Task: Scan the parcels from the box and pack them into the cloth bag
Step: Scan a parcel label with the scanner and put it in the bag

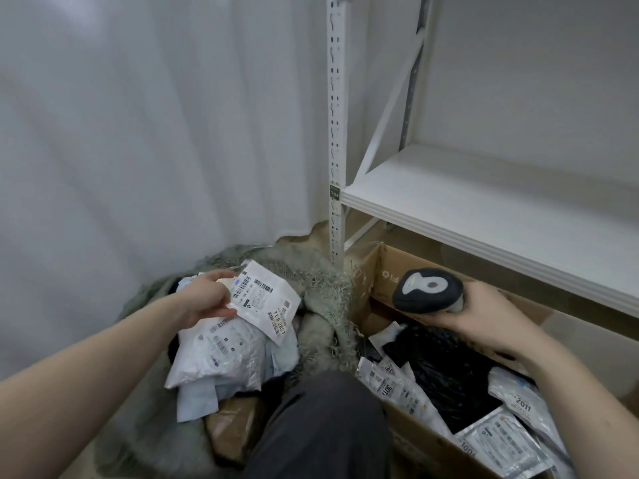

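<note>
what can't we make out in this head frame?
- Cloth bag depth: head view, parcels piled on top hide it.
- Small parcel label in left hand: text too small.
- Scanner handle: hidden in right hand.
- Box lower right: cut off by frame edge.

A parcel sorting room is indicated by white slotted metal shelving (484, 209) at right, a cardboard box (411, 433) of labelled mailers, and a handheld barcode scanner (427, 290).
</note>
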